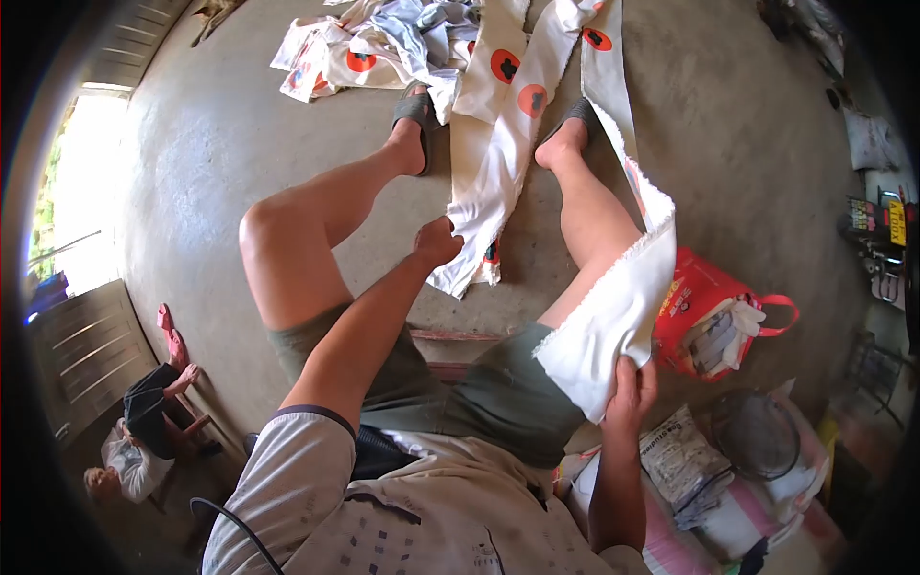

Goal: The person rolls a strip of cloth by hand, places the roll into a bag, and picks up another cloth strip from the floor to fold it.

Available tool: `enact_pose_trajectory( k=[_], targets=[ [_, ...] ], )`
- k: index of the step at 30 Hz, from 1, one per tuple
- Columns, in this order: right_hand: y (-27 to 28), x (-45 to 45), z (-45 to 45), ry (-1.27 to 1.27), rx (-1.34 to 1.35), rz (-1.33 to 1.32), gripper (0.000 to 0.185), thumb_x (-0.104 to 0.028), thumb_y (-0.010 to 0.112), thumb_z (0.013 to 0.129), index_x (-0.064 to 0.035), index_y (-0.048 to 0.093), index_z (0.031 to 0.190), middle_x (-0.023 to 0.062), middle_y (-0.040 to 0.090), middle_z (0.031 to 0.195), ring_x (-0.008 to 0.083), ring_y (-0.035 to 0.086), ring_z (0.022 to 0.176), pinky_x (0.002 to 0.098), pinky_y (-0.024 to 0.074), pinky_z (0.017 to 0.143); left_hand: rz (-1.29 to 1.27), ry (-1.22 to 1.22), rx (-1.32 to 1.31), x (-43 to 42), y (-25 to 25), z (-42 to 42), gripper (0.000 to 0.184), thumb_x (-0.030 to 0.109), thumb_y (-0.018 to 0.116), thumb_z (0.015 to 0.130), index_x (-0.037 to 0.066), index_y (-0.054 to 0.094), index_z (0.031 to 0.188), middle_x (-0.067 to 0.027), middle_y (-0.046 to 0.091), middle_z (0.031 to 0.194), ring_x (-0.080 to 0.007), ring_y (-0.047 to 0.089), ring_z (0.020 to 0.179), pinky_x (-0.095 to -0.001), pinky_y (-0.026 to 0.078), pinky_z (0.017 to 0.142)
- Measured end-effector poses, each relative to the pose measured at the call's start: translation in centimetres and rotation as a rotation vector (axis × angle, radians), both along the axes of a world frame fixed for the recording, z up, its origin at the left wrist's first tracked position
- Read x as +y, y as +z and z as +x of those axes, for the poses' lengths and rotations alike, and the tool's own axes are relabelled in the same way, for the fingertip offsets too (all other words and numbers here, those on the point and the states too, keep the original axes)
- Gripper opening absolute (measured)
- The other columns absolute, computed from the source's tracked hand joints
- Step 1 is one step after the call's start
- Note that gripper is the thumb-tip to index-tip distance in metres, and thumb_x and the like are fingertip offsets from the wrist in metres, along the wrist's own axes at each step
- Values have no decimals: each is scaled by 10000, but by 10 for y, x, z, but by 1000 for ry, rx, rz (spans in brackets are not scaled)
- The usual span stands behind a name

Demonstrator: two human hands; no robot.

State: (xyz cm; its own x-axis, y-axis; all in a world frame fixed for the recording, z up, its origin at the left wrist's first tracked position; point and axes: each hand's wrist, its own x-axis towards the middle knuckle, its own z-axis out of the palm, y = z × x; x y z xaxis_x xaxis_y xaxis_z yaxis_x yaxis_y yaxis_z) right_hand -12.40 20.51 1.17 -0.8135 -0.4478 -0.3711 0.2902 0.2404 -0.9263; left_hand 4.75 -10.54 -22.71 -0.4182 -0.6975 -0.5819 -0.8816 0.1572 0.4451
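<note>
My left hand [438,241] is closed on the edge of a long white cloth strip [484,216] between my legs. This strip has frayed edges and orange-red round prints with dark centres, and it runs away over the floor past my feet. Beside my right thigh, my right hand [631,388] pinches the near end of another white cloth strip [623,297]. That one drapes over my right leg and stretches forward, a red print showing near its far part. A heap of printed white and bluish cloth [383,48] lies beyond my left foot.
A red bag [695,292] stuffed with cloth stands at my right. Behind it are sacks [733,513], a folded printed bag [682,460] and a round dark mesh item [755,434]. Another person [139,450] sits at the left by a door [91,350]. A motorbike [877,230] is far right.
</note>
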Motion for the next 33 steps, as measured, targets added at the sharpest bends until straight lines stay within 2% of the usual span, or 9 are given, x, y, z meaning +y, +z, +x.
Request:
enact_pose_trajectory(
  k=[7,12,13,18,19,23,27,31,33],
  targets=[
    [3,6,-20,-8,-108,92,299,-49,522,916,36,577,1198,88,617,1136,146,574,1023,311,468,891,46,50,-63,-22,-64,-13,627,291,676,768,68,521,1334,-201,602,1289,-357,573,1202,-449,451,1024],
    [9,-1,-21,4,-140,133,333,-53,537,869,56,579,1181,93,622,1131,156,577,1027,328,464,915,180,72,-107,-38,-83,-17,755,357,709,738,82,462,1396,-180,598,1309,-354,560,1231,-436,440,1044],
    [6,3,-21,-16,-107,192,384,-107,496,898,52,534,1245,122,614,1167,189,585,1052,351,472,914,225,112,-151,-36,-84,-18,771,364,717,732,78,457,1400,-180,600,1307,-355,561,1230,-431,440,1044],
    [13,-13,-19,-19,-125,185,345,-73,545,859,64,576,1174,103,627,1122,159,581,1018,327,464,910,348,121,-257,-9,-95,-2,840,400,728,720,59,425,1425,-182,597,1320,-319,568,1236,-399,450,1040],
    [15,-13,-18,-21,-125,181,344,-75,545,861,63,574,1174,104,627,1123,159,581,1020,327,463,909,285,98,-275,1,-99,3,694,391,702,742,104,535,1352,-156,635,1270,-306,596,1201,-393,475,1012],
    [11,-8,-16,-34,-110,173,330,-91,549,882,57,567,1177,97,623,1109,156,578,1012,328,461,903,291,130,-217,19,-97,14,479,343,612,766,99,681,1171,-169,705,1078,-332,667,1039,-419,514,933],
    [9,-12,-17,2,-76,144,322,-102,549,896,49,565,1181,87,619,1104,154,572,1011,327,456,906,156,47,-164,14,-86,4,353,317,521,849,97,672,1080,-197,666,1143,-382,632,1071,-459,506,936],
    [4,-6,-15,-8,-72,81,302,-65,527,909,40,579,1187,93,620,1143,155,568,1052,324,451,922,134,115,188,8,-68,-3,343,307,550,836,-1,627,966,-298,650,958,-449,642,946,-505,496,828],
    [2,-6,-15,-25,-78,36,288,-31,529,916,33,594,1190,88,623,1152,149,574,1046,322,461,914,101,178,251,9,-59,-7,315,273,553,835,-12,619,951,-291,654,933,-456,642,914,-494,497,810]
  ],
)
